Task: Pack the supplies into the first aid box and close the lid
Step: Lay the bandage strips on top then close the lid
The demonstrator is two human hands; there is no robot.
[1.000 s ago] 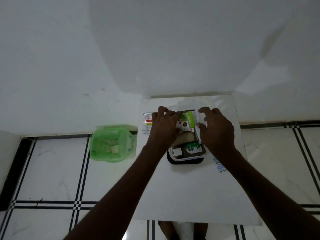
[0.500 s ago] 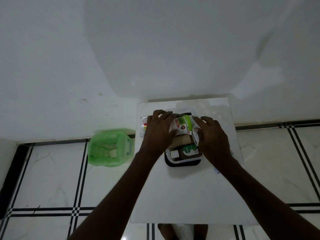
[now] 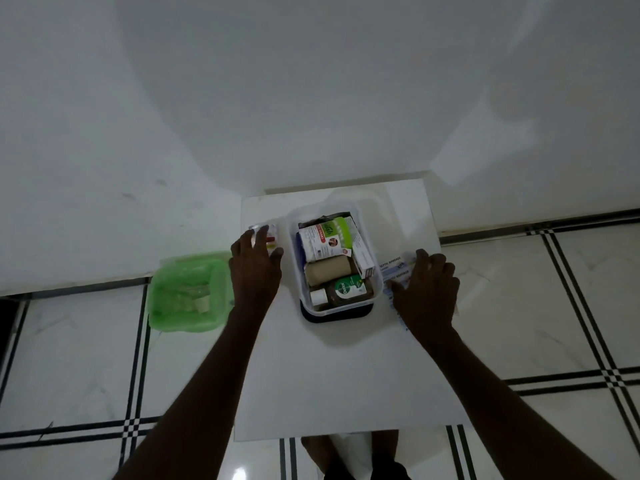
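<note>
The first aid box [image 3: 333, 261] sits open mid-bench, packed. My left hand [image 3: 254, 268] rests spread on a small packet [image 3: 268, 233] near the left edge; my right hand [image 3: 424, 292] lies spread on bandage packs [image 3: 393, 268], gripping nothing.

We read "Dettol" in white on the green label of a brown bottle [image 3: 346, 289] lying at the 6 o'clock end of the clear box [image 3: 377, 268]. At 3 o'clock of the box, flat packets [image 3: 394, 268] carry blue print reading "BANDAGE". A white-and-green carton [image 3: 325, 239] at 12 o'clock bears a red strip whose lettering is too small for us to read.
</note>
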